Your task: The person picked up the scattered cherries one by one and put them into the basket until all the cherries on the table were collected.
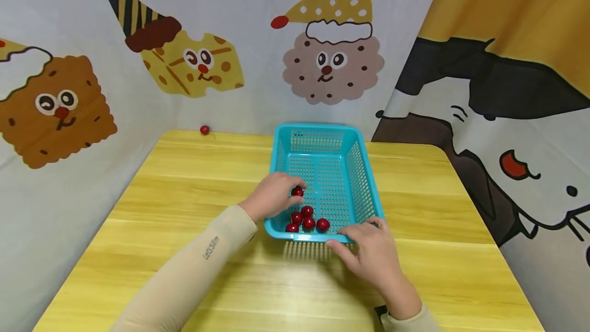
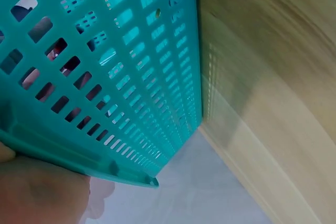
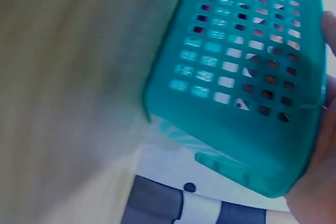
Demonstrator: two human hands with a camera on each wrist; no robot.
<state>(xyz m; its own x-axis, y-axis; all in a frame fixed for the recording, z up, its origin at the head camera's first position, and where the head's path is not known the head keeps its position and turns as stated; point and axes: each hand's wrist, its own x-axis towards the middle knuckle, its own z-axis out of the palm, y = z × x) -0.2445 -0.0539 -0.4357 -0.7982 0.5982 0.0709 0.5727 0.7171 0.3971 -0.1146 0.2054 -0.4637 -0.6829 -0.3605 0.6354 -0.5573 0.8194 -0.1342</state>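
A blue plastic basket with slotted walls stands on the table. My left hand reaches over its left wall and pinches a shiny red cherry between thumb and fingers. Several more cherries lie together at the near end of the basket floor. At the near right corner my right hand grips the rim, thumb outside and fingers over the edge. The left wrist view shows the basket's side wall with part of the left hand; in the right wrist view, the right hand is against the rim.
One cherry sits apart at the far left edge of the wooden table. Behind the table hangs a white cloth printed with cartoon biscuits and cheese. More patterned cloth hangs at the right.
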